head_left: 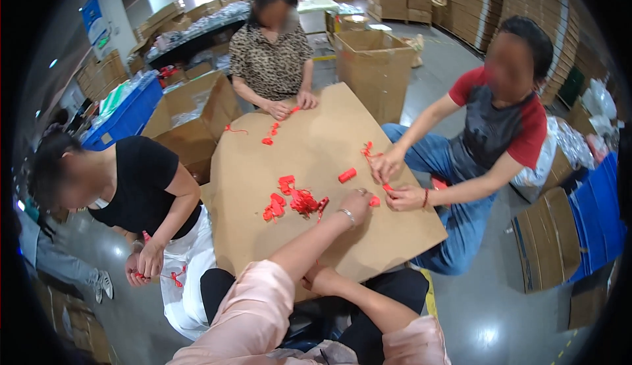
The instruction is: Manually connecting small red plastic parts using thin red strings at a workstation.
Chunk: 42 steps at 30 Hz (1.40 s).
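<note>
My left hand [356,206], with a bracelet at its wrist, reaches across the brown board tabletop [263,161] toward the right. Its fingers are bent down at a small red piece [374,201] and look closed on it. Under my left forearm, at the near table edge, my right hand [320,279] is curled; its fingertips are hidden, and a bit of red cord shows beside it. A pile of red pieces with cords [304,202] lies left of my left hand. A red roll-shaped bundle [347,175] rests just beyond that hand.
Co-workers sit at the left, far and right sides, each handling red corded pieces; the right co-worker's hands [397,181] are near my left hand. Cardboard boxes [375,69], a blue bin [131,111] and blue panels [596,213] stand around the table.
</note>
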Motion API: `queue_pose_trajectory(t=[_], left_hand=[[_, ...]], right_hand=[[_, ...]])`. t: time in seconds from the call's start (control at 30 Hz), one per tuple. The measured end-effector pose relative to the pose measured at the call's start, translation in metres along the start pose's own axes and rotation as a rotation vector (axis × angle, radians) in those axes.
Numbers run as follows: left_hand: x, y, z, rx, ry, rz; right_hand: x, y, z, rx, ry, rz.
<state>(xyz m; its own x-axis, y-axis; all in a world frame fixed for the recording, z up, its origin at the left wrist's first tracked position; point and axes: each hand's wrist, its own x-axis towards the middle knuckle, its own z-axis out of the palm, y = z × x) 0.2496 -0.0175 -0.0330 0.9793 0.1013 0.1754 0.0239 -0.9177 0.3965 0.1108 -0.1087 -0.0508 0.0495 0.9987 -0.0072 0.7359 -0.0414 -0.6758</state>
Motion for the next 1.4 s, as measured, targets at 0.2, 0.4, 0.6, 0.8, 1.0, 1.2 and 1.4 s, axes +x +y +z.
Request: queue_pose_trajectory(t=[0.2, 0.4, 0.6, 0.8, 1.0, 1.2, 1.4], left_hand=[[0.018, 0.003, 0.005, 0.207, -0.177, -0.047], [0.02, -0.01, -0.001, 0.061, -0.182, -0.157], [0.02, -0.018, 0.001, -0.054, -0.125, -0.225], [0.002, -0.046, -0.018, -0.23, 0.008, -0.329], [-0.021, -0.056, -0.035, -0.831, 0.053, -0.527], [-0.046, -0.049, -0.043, -0.877, -0.008, -0.586], [-0.066, -0.066, -0.048, -0.9, 0.082, -0.583]], right_hand=[[0.004, 0.001, -0.005, 0.076, -0.016, 0.048], [0.01, -0.011, -0.023, 0.118, -0.151, 0.067], [0.009, -0.007, -0.023, 0.097, -0.146, 0.044], [0.014, 0.007, -0.08, 0.39, 0.141, 0.465], [0.021, 0.081, -0.094, 0.566, 0.927, 0.549], [0.028, 0.099, -0.078, 0.35, 1.008, 0.614], [0.033, 0.102, -0.074, 0.486, 0.824, 0.666]])
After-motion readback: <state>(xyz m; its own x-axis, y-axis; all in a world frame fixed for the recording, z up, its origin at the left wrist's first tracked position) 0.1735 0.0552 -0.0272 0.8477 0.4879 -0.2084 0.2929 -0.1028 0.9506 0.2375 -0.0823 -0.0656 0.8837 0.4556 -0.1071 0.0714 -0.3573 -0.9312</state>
